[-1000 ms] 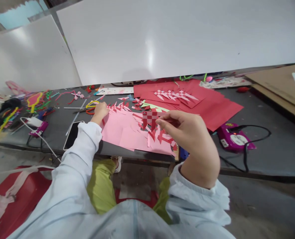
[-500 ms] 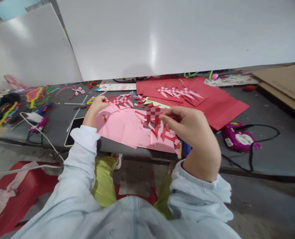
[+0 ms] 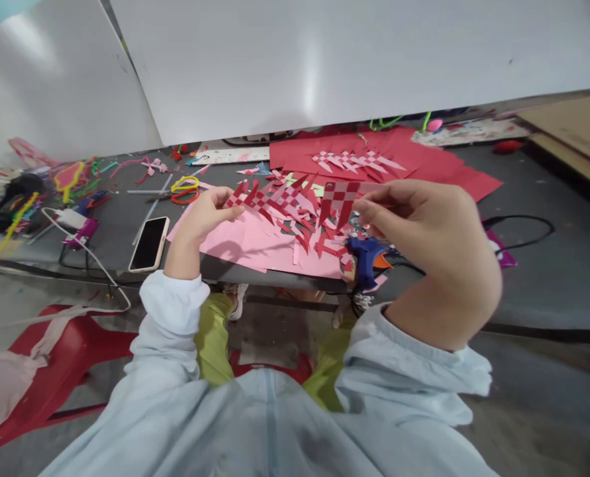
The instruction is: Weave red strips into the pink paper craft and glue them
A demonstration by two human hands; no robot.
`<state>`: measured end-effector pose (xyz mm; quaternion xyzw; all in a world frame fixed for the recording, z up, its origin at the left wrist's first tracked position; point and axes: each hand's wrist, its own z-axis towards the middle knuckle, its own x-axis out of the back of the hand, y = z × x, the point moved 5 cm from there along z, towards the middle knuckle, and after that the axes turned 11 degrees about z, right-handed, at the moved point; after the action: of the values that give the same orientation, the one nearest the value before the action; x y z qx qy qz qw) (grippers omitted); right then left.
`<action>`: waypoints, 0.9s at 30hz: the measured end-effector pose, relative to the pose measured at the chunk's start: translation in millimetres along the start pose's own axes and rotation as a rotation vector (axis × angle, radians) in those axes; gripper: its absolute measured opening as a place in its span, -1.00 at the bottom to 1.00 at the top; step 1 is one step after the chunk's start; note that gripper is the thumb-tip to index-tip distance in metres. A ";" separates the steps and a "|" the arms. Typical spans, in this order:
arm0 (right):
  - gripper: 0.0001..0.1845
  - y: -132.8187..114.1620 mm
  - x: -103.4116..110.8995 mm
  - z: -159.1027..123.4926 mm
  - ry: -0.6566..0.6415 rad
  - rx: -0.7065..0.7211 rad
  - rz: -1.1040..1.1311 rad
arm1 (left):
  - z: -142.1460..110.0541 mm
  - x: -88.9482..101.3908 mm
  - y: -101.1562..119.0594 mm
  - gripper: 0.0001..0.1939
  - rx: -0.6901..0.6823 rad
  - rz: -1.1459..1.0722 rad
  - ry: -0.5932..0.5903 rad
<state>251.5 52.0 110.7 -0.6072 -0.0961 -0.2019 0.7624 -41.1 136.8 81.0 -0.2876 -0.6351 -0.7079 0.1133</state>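
Observation:
My left hand (image 3: 209,211) pinches one end of a row of woven red-and-pink paper pieces (image 3: 270,200), joined side by side with pointed tips. In my right hand (image 3: 414,225) is a single woven paper piece (image 3: 341,199), checkered the same way and held between thumb and fingertips, a little right of the row. Below both lie pink paper sheets (image 3: 240,242) strewn with red and pink paper scraps (image 3: 319,242). A blue glue gun (image 3: 367,258) rests under my right hand.
Red sheets (image 3: 454,175) lie at the back with another woven row (image 3: 354,161) on them. To the left are yellow-and-orange-handled scissors (image 3: 184,190), a phone (image 3: 150,244) and pipe cleaners (image 3: 69,185). White boards (image 3: 325,59) stand behind; cardboard (image 3: 573,126) is at right.
My left hand has lifted the woven row and brought it rightward over the scraps. My right hand has moved right with its piece, and the glue gun shows more fully.

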 end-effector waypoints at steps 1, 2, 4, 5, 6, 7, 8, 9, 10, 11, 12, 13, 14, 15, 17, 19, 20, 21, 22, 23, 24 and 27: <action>-0.85 0.9 4.6 -2.4 0.014 -0.022 -0.003 | -2.5 -10.9 -2.1 -0.62 0.020 -0.038 -0.030; -0.85 2.5 8.8 -4.4 0.027 -0.042 0.002 | -4.5 -22.6 -6.0 -0.60 0.056 -0.063 -0.071; -0.86 8.5 15.2 -6.8 0.040 -0.082 0.050 | -7.0 -43.3 -18.3 -0.60 0.177 -0.064 -0.104; -0.86 13.2 16.8 -6.9 0.032 -0.105 0.098 | -7.4 -51.9 -24.1 -0.61 0.216 -0.046 -0.109; -0.87 18.6 17.1 -6.4 0.010 -0.127 0.151 | -7.4 -58.9 -29.5 -0.64 0.246 -0.024 -0.105; -0.87 24.8 16.6 -5.2 -0.022 -0.149 0.198 | -7.1 -64.1 -34.2 -0.67 0.268 0.002 -0.095; -0.87 30.9 15.4 -3.6 -0.060 -0.165 0.217 | -6.8 -67.8 -37.9 -0.70 0.279 0.029 -0.083; -0.86 36.9 14.0 -1.7 -0.099 -0.173 0.217 | -6.8 -69.7 -40.7 -0.73 0.290 0.056 -0.069; -0.84 42.9 12.4 0.3 -0.133 -0.187 0.202 | -7.4 -69.9 -42.4 -0.75 0.298 0.084 -0.051; -0.83 48.4 10.7 2.4 -0.162 -0.196 0.179 | -8.6 -68.4 -42.8 -0.76 0.303 0.133 -0.029; -0.83 52.4 8.7 4.5 -0.186 -0.190 0.156 | -10.5 -65.3 -41.8 -0.78 0.303 0.178 0.005; -0.83 55.3 5.9 6.4 -0.208 -0.182 0.139 | -13.2 -60.4 -39.7 -0.78 0.303 0.261 0.052; -0.83 56.9 2.3 8.2 -0.228 -0.168 0.130 | -16.4 -53.1 -35.3 -0.77 0.286 0.458 0.131; -0.83 57.4 -2.4 9.7 -0.248 -0.156 0.127 | -20.2 -46.5 -30.2 -0.76 0.268 0.596 0.210; -0.82 56.2 -15.4 12.0 -0.291 -0.151 0.124 | -26.7 -40.7 -23.8 -0.77 0.235 0.617 0.256; -0.82 51.9 -32.5 13.4 -0.342 -0.141 0.107 | -30.0 -42.2 -20.1 -0.77 0.162 0.429 0.203; -0.82 49.0 -42.1 13.8 -0.372 -0.131 0.094 | -31.0 -43.4 -18.8 -0.76 0.135 0.317 0.179; -0.81 45.7 -52.0 13.9 -0.399 -0.116 0.094 | -31.7 -44.8 -18.1 -0.74 0.122 0.216 0.154; -0.80 43.0 -61.7 14.0 -0.422 -0.113 0.100 | -32.2 -46.0 -17.8 -0.71 0.127 0.131 0.133; -0.79 40.7 -70.6 14.1 -0.432 -0.113 0.109 | -32.7 -46.9 -17.6 -0.69 0.144 0.066 0.121; -0.79 38.6 -79.1 14.1 -0.444 -0.108 0.121 | -33.2 -47.7 -17.6 -0.67 0.168 0.017 0.107; -0.77 33.2 -99.4 13.8 -0.487 -0.084 0.136 | -35.4 -47.9 -18.1 -0.61 0.246 -0.078 0.089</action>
<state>177.5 90.4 45.7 -0.6740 -0.2274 -0.0019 0.7028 -21.2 95.9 38.5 -0.2149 -0.7222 -0.6406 0.1479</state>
